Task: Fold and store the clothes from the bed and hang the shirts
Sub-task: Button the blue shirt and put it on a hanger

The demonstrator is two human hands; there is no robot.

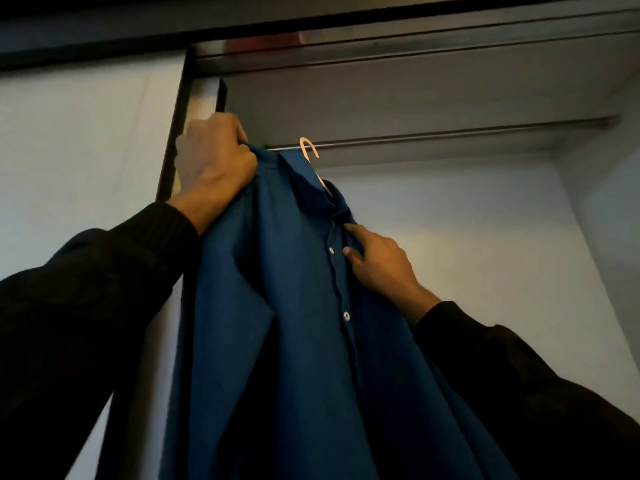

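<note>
A dark blue button-up shirt [298, 306] hangs on a pale hanger whose hook [308, 148] sits over the metal wardrobe rail [450, 135]. My left hand [213, 161] grips the shirt's left shoulder high up, close to the wardrobe's dark door frame. My right hand [379, 261] pinches the shirt front beside the button strip, just below the collar. Most of the hanger is hidden inside the shirt. Both my sleeves are dark.
The wardrobe's dark frame edge [175, 133] runs down the left of the opening. A shelf underside [415, 84] lies above the rail. The pale back wall [467, 237] of the wardrobe shows to the right of the shirt.
</note>
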